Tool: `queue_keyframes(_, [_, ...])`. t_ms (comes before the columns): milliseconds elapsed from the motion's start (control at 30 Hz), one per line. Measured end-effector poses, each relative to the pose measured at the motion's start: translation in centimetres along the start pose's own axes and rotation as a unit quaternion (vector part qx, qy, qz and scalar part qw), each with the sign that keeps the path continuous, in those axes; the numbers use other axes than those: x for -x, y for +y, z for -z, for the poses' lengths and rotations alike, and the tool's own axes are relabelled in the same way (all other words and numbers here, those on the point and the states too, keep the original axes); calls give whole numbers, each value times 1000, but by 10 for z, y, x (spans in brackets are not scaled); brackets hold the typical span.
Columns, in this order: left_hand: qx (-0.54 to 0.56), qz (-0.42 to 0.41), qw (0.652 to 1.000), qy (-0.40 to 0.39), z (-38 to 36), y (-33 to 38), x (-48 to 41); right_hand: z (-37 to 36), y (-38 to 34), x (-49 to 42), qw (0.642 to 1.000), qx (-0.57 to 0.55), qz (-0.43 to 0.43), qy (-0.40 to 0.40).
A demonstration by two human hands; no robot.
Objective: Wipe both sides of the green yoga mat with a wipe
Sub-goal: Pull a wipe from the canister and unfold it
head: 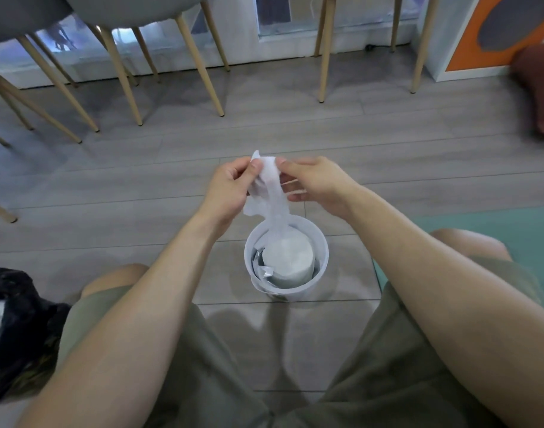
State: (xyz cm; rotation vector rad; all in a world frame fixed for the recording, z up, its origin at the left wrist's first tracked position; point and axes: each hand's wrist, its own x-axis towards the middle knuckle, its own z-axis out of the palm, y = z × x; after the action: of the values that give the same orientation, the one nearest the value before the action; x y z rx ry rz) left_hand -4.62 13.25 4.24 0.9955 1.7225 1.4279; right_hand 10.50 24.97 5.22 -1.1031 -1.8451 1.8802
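**Wipe (pixel 269 180) half out of tub (pixel 324 256)**

The left hand (pixel 230 188) and right hand (pixel 318 183) pinch the wipe's top, fingers (pixel 256 164) clamped on it. Its strip runs straight down into the tub. The green mat (pixel 511 220) lies on the floor (pixel 141 186), nearest the right hand.

Grey plank floor (pixel 172 168) under you, open white wipe tub (pixel 292 294) standing on it between your knees, green yoga mat (pixel 530 220) lying flat at your right, near the tub, black bag (pixel 17 319) beside your left knee, tan chair legs (pixel 122 72) planted farther ahead.
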Motion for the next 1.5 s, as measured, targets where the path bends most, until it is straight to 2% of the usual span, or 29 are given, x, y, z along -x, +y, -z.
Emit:
queue_keyframes(67, [-31,-14,999,16,-2,-1,0,-2,1,-3,998,-69,3,11])
queue_keyframes(133, [-55,-11,996,66,2,-6,-3,-1,1,-6,993,-111,10,45])
queue_keyframes(200, [-49,22,991,119,11,-14,-8,6,2,-9,990,-107,19,90])
queue_keyframes(300, [14,68,987,148,16,-16,-12,14,4,-3,988,-70,34,133])
queue_keyframes(400, [18,57,992,112,13,-16,-12,14,5,-3,983,-80,24,166])
queue_keyframes(500, [-8,1,996,84,7,-7,-10,22,2,-4,973,-91,77,199])
queue_keyframes(633, [-60,-61,994,63,9,11,-9,32,-6,3,984,-49,117,126])
queue_keyframes(800, [-54,-67,996,23,13,28,-14,42,-14,5,969,-43,167,180])
queue_keyframes(933, [-110,-112,987,41,15,46,-23,45,-23,9,954,-60,196,221])
queue_keyframes(1067, [-142,-144,974,98,16,49,-34,40,-24,6,976,9,156,150])
queue_keyframes(1133, [-135,-137,975,111,17,44,-35,40,-23,7,970,27,163,178])
queue_keyframes(1200, [-113,-115,982,96,20,42,-35,40,-24,7,961,6,178,210])
queue_keyframes(1300, [-75,-89,992,49,28,47,-37,39,-26,3,971,24,154,180])
queue_keyframes(1367, [-75,-87,993,36,32,50,-39,39,-22,0,970,62,145,187])
queue_keyframes(1433, [-112,-100,987,49,34,51,-40,40,-22,1,958,75,162,223])
queue_keyframes(1500, [-197,-139,967,83,37,51,-44,41,-24,0,946,89,187,251])
